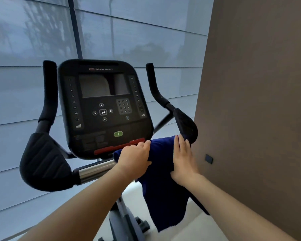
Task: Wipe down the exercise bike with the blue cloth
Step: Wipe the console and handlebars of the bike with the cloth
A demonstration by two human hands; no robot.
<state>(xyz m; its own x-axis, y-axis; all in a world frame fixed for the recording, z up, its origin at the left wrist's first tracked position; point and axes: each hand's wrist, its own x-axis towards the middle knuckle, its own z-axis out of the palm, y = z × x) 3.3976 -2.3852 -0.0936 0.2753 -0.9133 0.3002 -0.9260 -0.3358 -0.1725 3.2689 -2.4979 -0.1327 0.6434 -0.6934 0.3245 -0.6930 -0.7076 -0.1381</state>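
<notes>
- We see the blue cloth (163, 188) draped over the handlebar crossbar of the exercise bike (122, 221), just right of the console (102, 105), with a long tail hanging down towards the floor.
- Our left hand (134, 159) has its fingers (142, 145) curled over the cloth's upper fold, gripping it against the bar. Our right hand (183, 159) lies flat on the cloth with its fingers (178, 143) straight and together, pressing and holding nothing.
- Risk: the left knuckles sit just under the red strip (120, 146) and near the green button (118, 133). We judge that an upward stroke could press a key.
- Risk: most of the cloth hangs free. If the left grip loosens mid-stroke, its weight could pull it off the bar.
- Risk: the dangling tail could snag on the frame below.
- Risk: the right side is close to the brown wall (259, 101), so a wide sweep there could knock the hand against it.
- Risk: the bunched cloth may skip parts of the chrome bar (94, 170).
- Count: one cloth, one bike, one console, one green button.
- Count: two upright grips (49, 91) (152, 80), two padded rests (43, 160) (186, 124), two hands.
</notes>
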